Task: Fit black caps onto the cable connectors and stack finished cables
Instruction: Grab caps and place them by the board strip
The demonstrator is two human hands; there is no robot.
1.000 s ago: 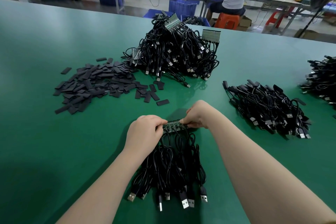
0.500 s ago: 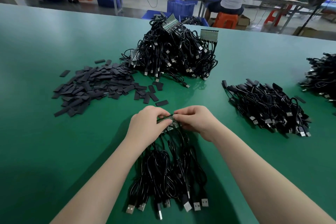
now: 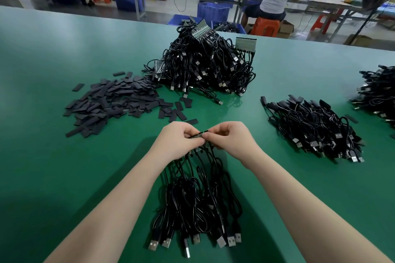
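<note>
hands [image 3: 205, 141] curled, apparently pinching connector strip [image 3: 199, 135]

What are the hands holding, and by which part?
Both hands, left hand and right hand, pinch the connector strip at its ends; attached cables trail toward the person.

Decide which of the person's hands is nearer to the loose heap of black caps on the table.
Left. The left hand sits just right of and below the heap of black caps; the right hand lies beyond it, farther right.

Bare green table [image 3: 53, 60] lies open on the left; the caps pile [image 3: 111, 100], big cable heap [image 3: 205, 66] and capped cables [image 3: 316, 128] block ahead and right.
</note>
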